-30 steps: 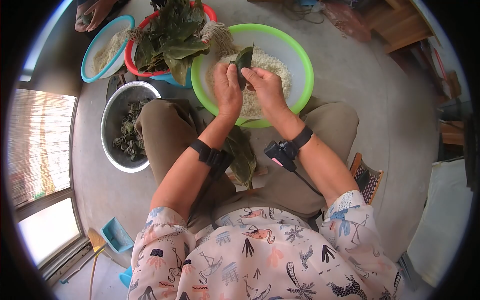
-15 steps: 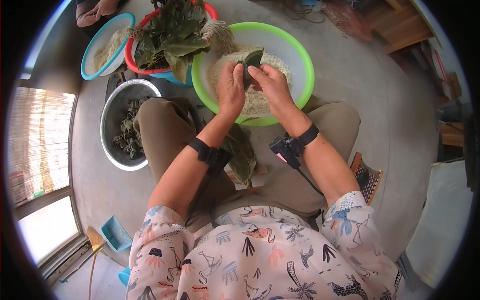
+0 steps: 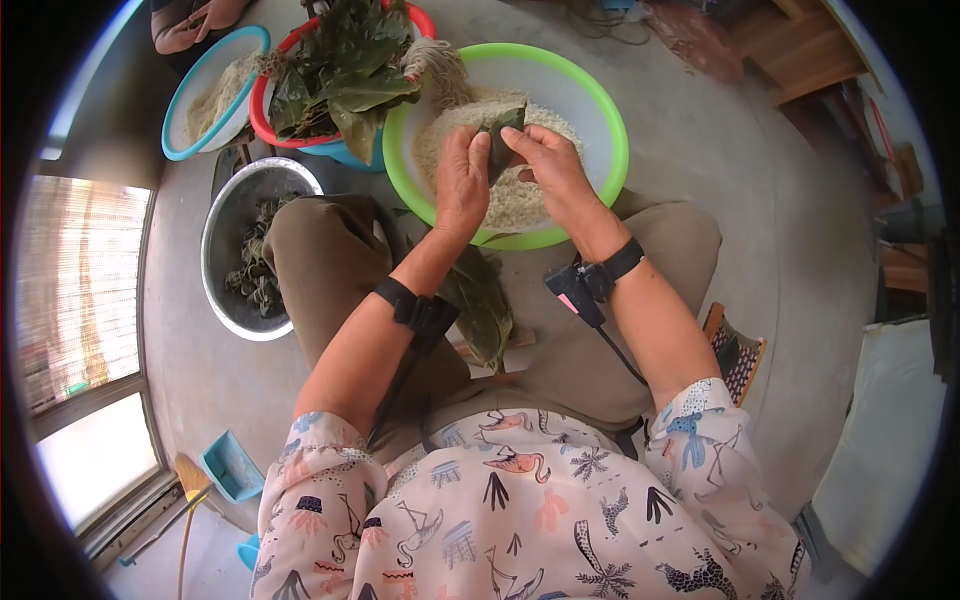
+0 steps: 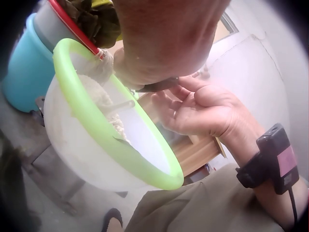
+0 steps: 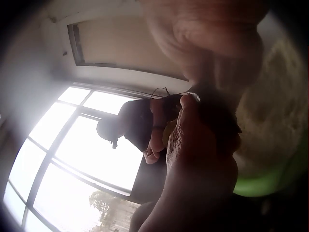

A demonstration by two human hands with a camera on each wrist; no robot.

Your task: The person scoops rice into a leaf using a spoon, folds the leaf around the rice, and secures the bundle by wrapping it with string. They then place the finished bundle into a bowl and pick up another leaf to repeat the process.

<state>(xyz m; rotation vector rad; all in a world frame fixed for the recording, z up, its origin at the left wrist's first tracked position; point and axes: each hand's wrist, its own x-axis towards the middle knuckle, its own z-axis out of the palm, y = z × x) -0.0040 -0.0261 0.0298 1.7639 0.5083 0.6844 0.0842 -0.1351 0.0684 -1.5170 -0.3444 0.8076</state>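
Above the white rice (image 3: 515, 205) in the green-rimmed basin (image 3: 612, 110), both hands hold a folded dark green leaf (image 3: 505, 140). The left hand (image 3: 463, 182) grips its left side, thumb upright along it. On the other side the right hand (image 3: 553, 172) pinches the leaf between thumb and fingers. In the left wrist view the leaf (image 4: 161, 86) shows as a dark strip at the fingertips of the right hand (image 4: 205, 108). What lies inside the leaf is hidden. The right wrist view is dark around the leaf.
A red-rimmed basin (image 3: 262, 118) of leaves and a blue-rimmed basin (image 3: 176, 152) stand at upper left. Wrapped leaf bundles (image 3: 262, 275) lie in a metal bowl (image 3: 212, 292). Loose leaves (image 3: 482, 310) lie between the knees. Another person's hands (image 3: 200, 22) are at top left.
The leaf and both hands have shifted slightly right since the first frame. The leaf's upper tip looks shorter, and the right hand's fingers have spread away from the leaf's lower part.
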